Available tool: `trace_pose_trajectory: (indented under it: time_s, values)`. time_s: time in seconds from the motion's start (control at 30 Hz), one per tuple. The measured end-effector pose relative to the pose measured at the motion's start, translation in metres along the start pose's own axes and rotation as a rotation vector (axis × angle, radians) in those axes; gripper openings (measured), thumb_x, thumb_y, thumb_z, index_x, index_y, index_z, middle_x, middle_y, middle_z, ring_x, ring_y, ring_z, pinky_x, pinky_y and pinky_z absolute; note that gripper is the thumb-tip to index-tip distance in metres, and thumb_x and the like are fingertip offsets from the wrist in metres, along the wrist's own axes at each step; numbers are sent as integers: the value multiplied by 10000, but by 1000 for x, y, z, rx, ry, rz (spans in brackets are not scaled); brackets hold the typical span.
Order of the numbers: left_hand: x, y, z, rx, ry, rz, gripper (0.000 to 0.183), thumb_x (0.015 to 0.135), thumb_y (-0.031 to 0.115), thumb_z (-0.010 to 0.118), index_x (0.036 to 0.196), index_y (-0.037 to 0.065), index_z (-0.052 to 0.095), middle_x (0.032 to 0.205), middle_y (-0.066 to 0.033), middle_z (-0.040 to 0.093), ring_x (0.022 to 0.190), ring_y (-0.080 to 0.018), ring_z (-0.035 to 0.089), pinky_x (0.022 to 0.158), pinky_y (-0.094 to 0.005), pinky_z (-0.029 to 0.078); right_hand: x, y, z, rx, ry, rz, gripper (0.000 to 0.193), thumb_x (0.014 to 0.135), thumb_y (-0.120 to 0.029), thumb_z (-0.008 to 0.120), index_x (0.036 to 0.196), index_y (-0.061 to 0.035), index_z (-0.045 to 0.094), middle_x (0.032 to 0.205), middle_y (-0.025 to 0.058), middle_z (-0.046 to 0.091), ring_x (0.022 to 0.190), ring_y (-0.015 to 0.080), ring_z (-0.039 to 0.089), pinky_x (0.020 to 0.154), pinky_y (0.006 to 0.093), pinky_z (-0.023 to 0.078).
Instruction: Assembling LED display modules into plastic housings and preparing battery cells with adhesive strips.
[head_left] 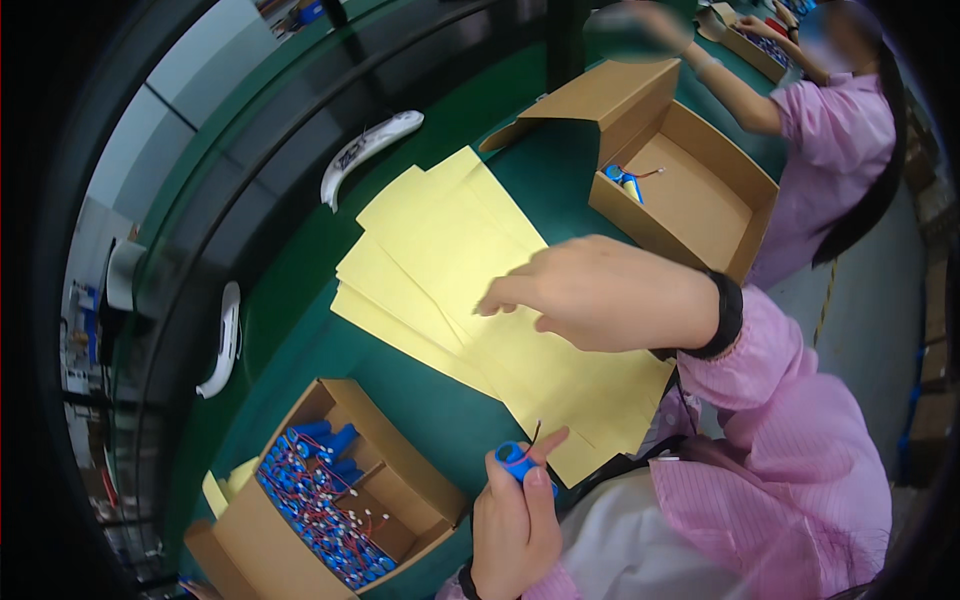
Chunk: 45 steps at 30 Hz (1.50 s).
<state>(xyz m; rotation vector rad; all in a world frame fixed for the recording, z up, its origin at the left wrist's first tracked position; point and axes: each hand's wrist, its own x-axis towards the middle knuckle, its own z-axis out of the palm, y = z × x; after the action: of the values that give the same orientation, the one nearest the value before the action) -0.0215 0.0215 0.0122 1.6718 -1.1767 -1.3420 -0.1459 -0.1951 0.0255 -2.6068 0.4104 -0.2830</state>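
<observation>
The left hand (515, 525) holds a small blue battery pack (518, 462) near the front edge of the green table (420, 400). Its grip is closed around the pack, thumb on one side and fingers on the other, with a thin dark wire sticking up from the top. The pack's long axis runs roughly from the upper left to the lower right, across the fingertips.

The right hand (600, 295) hovers over a fanned stack of yellow paper sheets (450, 260) that covers the middle of the table. Its fingers point left and bend down onto the top sheet; the grip is narrow, and I cannot tell whether it has pinched a sheet or only presses on it.

The sheets lie just beyond the battery pack, toward the far edge, and their near corner comes close to the left thumb. So the right hand is the one on the paper, and the left hand is nearer the pack.

At the front left corner stands a cardboard box (300, 560) full of blue battery packs. Another open cardboard box (690, 200) at the far right holds one pack.
</observation>
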Motion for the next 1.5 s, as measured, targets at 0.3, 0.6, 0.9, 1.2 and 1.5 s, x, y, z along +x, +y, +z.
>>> trace_pose_trajectory:
  time_s: [0.3, 0.6, 0.9, 1.2, 1.5]
  values:
    - [17, -10, 7, 77, 99, 30, 353, 946, 186, 531, 1151, -86, 437, 1058, -278, 623, 834, -394, 641, 721, -401, 510, -69, -14, 21, 183, -243, 16, 397, 752, 25, 576, 1125, -111, 566, 889, 83, 635, 867, 276, 615, 727, 383, 491]
    - [30, 2, 18, 304, -194, -25, 461, 947, 158, 508, 1276, -125, 352, 1237, -239, 570, 1013, -392, 619, 830, -411, 510, -88, 2, 28, 188, -232, -60, 356, 755, -25, 616, 1093, -122, 557, 933, 35, 610, 916, 231, 575, 705, 369, 494]
    - [32, -11, 22, 344, -185, 93, 460, 952, 161, 487, 1278, -129, 342, 1300, -255, 521, 1070, -395, 592, 874, -408, 496, -97, 4, 26, 143, -267, -28, 221, 845, -87, 536, 1061, -127, 520, 973, 36, 535, 899, 217, 555, 640, 322, 503]
    - [31, -4, 19, 364, -238, 21, 474, 956, 176, 487, 1296, -118, 337, 1315, -225, 524, 1065, -387, 599, 856, -406, 501, -97, 7, 26, -60, -234, -227, 226, 823, -86, 554, 1043, -99, 504, 942, 25, 512, 920, 178, 538, 605, 276, 526]
    - [31, 2, 19, 389, -223, 28, 451, 969, 176, 472, 1299, -104, 344, 1312, -220, 525, 1050, -375, 605, 843, -394, 503, -102, 3, 25, 131, -161, -122, 207, 809, -42, 582, 991, -81, 491, 919, 38, 518, 912, 178, 549, 605, 281, 509]
